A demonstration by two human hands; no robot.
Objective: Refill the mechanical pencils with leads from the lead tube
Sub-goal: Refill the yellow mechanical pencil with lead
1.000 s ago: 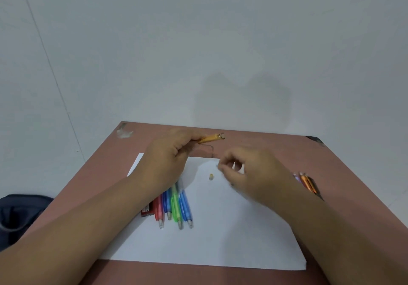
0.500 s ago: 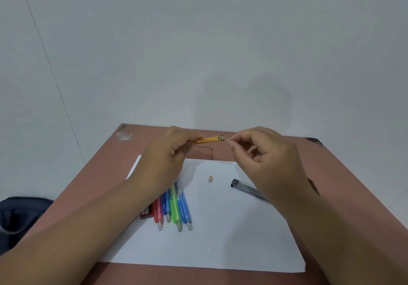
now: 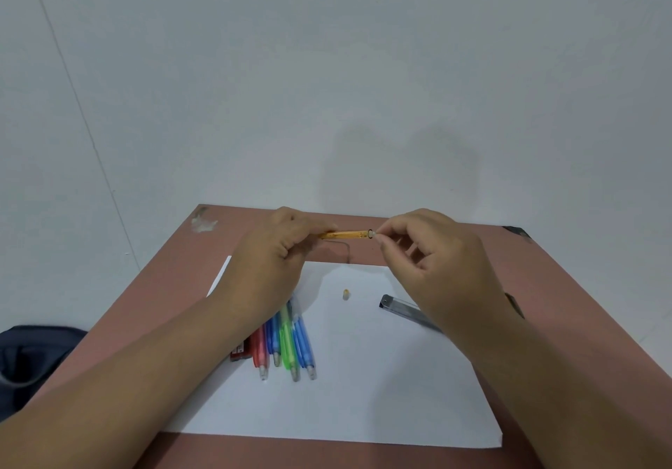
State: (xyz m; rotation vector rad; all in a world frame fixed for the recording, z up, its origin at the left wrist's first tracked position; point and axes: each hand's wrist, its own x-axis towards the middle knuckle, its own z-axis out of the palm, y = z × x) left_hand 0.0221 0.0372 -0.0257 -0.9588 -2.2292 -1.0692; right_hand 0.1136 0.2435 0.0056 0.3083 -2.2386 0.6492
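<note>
Your right hand (image 3: 447,268) has come up from the paper (image 3: 363,377), where a second ago it was low beside the small cap (image 3: 346,294), and it now meets the open end of the orange pencil (image 3: 347,234). The lead tube (image 3: 407,313), which your hand covered before, now lies uncovered on the paper, below your right fingers and partly under your wrist. I judge from this that you already took a lead and are now feeding it into the barrel, so this pencil is almost refilled and only the cap remains to put back.

Your left hand (image 3: 276,257) holds the orange pencil with curled fingers around its front part, level above the far edge of the table (image 3: 567,286); the open end points to your right fingers. The right thumb and forefinger are pinched together just at this opening, the other fingers loosely bent. The lead itself is too thin to see, so I cannot say for sure that it is between them.

The other coloured pencils (image 3: 287,341) lie together under your left wrist, well below the fingers. The cap lies alone on the paper between both hands, lower than the fingertips.
</note>
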